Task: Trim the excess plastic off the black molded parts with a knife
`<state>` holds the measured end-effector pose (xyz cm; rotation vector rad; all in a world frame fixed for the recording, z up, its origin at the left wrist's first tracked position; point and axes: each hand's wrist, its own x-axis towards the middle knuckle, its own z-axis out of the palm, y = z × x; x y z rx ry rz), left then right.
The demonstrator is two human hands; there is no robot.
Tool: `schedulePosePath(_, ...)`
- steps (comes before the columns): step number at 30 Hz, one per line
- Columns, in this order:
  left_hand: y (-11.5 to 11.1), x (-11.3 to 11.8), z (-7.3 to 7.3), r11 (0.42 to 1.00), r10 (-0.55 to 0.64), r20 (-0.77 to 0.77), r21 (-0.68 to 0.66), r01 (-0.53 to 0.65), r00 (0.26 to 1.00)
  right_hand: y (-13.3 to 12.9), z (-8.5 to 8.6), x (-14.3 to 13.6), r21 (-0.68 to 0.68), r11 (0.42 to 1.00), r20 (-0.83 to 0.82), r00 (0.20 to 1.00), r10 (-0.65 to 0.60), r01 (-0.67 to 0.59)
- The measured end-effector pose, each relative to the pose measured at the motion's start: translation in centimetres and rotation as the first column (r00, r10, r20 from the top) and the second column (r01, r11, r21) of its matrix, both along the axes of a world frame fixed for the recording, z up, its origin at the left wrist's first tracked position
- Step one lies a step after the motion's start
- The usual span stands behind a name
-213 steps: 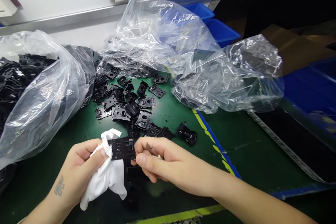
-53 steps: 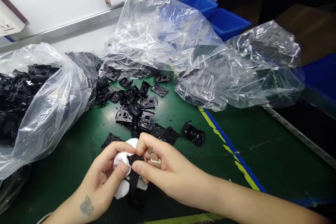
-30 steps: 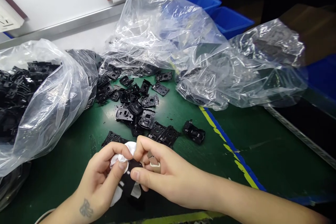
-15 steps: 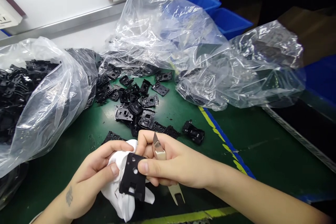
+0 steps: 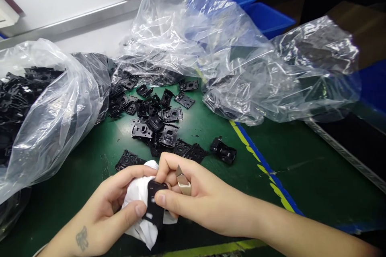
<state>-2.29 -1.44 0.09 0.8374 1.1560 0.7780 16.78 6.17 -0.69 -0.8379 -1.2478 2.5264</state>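
My left hand (image 5: 117,200) is closed around a bunched white cloth (image 5: 135,192), its thumb pressing the cloth against a flat black plastic part (image 5: 157,209) with small holes. My right hand (image 5: 187,192) pinches the same part between thumb and index finger, at its upper right edge. Tucked in the right hand's curled fingers is a knife (image 5: 183,184) with a pointed blade and pale handle, the blade tip facing up. The part's lower right is in shadow, and the cloth covers its left side.
Several similar black plastic parts (image 5: 153,122) lie heaped beyond my hands, with a single black part (image 5: 223,150) off to the right. A clear plastic bag (image 5: 60,108) full of parts stands left; another clear bag (image 5: 235,72) sprawls behind. Blue bins (image 5: 268,20) sit at the back.
The black part has tilted and now shows a narrower face. My left thumb and the cloth have moved right over it. The knife's forked handle end is no longer visible.
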Motion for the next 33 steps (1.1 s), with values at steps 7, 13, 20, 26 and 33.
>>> schedulePosePath(7, 0.4, 0.5, -0.2, 1.0, -0.019, 0.089, -0.014, 0.02, 0.996, -0.3, -0.7, -0.2, 0.133, 0.99, 0.005, 0.999, 0.042, -0.042)
schedulePosePath(13, 0.4, -0.1, 0.2, 0.995, -0.099, 0.113, -0.021, 0.102, 0.989, 0.2, -0.8, -0.1, 0.101, 0.993, -0.022, 0.998, 0.056, -0.054)
schedulePosePath(20, 0.4, 0.9, -0.8, 0.999, 0.047, -0.003, 0.007, -0.047, 0.999, -0.1, -0.8, -0.5, 0.07, 0.996, -0.006, 0.999, 0.047, -0.047)
schedulePosePath(26, 0.5, 0.8, -1.0, 1.0, -0.021, 0.03, 0.015, 0.02, 0.999, 0.2, -0.7, -0.5, -0.019, 1.0, -0.018, 1.0, 0.019, -0.02)
schedulePosePath(33, 0.3, -0.6, -0.2, 0.984, -0.158, 0.075, 0.1, 0.15, 0.985, 1.0, -0.7, 0.0, -0.005, 1.0, 0.001, 1.0, 0.008, -0.008)
